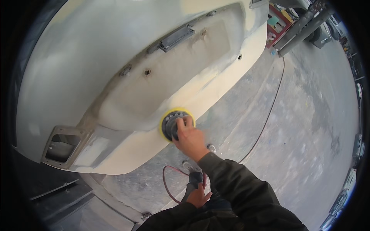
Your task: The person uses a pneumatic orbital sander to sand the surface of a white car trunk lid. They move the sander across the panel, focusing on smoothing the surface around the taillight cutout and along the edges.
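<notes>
The right hand (189, 139) is closed over the top of a round sander (168, 125) at the centre of the frame, its fingers bent around the dark grey body. The tool's yellow-rimmed disc is against the lower edge of a car's rear panel (133, 152). The left hand (198, 196), at the lower centre, is partly curled beside a looped reddish hose (164, 181); whether it grips the hose cannot be told. The panel, filling the upper left, is curved and matt, patched in grey and cream, with a worn brownish recess (181, 71) and a squarish lamp opening (61, 148) at lower left. Scuffed, pale-smeared grey floor (304, 127) spreads across the right side.
</notes>
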The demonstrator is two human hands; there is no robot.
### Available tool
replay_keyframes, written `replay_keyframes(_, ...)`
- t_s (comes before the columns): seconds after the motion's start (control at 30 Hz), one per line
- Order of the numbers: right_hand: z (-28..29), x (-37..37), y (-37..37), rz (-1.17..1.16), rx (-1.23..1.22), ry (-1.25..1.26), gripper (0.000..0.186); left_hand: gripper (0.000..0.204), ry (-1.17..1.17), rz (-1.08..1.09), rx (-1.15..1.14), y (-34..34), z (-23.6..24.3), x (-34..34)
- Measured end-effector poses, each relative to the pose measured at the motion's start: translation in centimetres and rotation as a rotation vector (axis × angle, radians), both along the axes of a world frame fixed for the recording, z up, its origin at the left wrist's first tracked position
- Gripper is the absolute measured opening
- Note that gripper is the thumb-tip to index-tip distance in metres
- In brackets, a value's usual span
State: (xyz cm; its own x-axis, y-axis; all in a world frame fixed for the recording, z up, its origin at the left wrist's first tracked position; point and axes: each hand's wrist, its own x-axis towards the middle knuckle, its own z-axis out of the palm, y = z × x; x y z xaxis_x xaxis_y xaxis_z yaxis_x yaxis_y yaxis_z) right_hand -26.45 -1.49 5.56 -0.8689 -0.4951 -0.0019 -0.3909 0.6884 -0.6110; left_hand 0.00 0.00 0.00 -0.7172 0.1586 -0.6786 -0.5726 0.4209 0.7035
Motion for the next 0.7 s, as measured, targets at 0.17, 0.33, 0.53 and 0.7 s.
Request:
replay_keyframes(0.17,-0.3,2.9,-1.7,0.035,-0.028,-0.026,0.066,0.057,-0.126,-0.042,-0.063,-2.2,0.9,1.3)
replay_keyframes(0.33,0.0,4.3,0.9,0.057,-0.168,-0.121,0.06,0.055,-0.131,-0.072,0.061,-0.1,-0.6,2.7)
replay_keyframes(0.53,-0.5,-0.4,5.9,-0.286,-0.41,-0.053,0.064,0.047,-0.037,0.075,-0.158,-0.2,-2.0,0.2)
replay_keyframes(0.7,-0.8,-11.3,10.3,-0.365,-0.475,0.385,0.061,0.028,0.296,0.114,-0.354,-2.7,-9.1,-1.3)
